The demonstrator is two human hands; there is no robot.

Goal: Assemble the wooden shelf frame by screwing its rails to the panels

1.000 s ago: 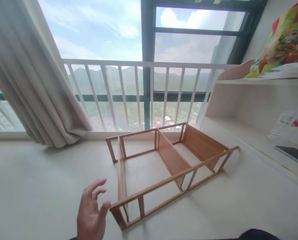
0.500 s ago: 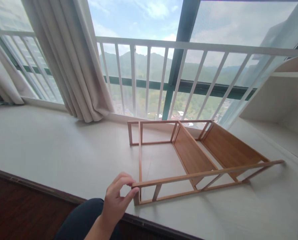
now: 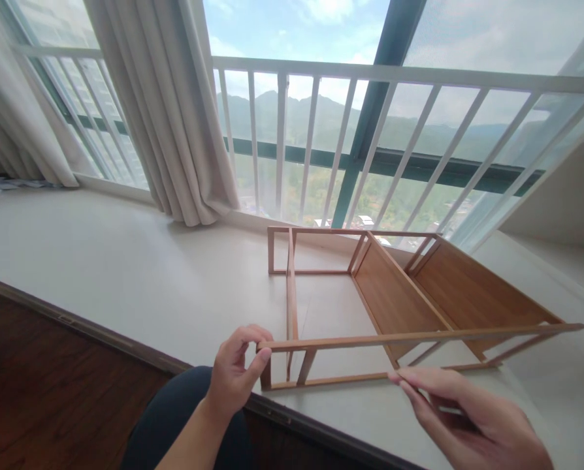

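A brown wooden shelf rack (image 3: 341, 341) lies on its side on the pale window ledge, two flat shelf boards at its middle and right end and an open frame at its left. My left hand (image 3: 236, 372) pinches the near left corner of the rack between thumb and fingers. In front of the near lower rail, my right hand (image 3: 468, 414) is closed in a pinch, fingertips close to that rail. Whatever sits between those fingertips is too small to make out, and I cannot tell whether they touch the rail.
Behind the rack runs a white railing (image 3: 311, 65) before the window. A beige curtain (image 3: 174, 130) hangs at left onto the ledge (image 3: 100, 248). Papers (image 3: 12, 185) lie at the far left. My knee (image 3: 194, 418) is below the dark ledge edge, above a wooden floor (image 3: 37, 372).
My right hand has come into view from the lower right, pinched, near the rack's front rail. My left hand keeps its hold on the corner. The view has shifted slightly.
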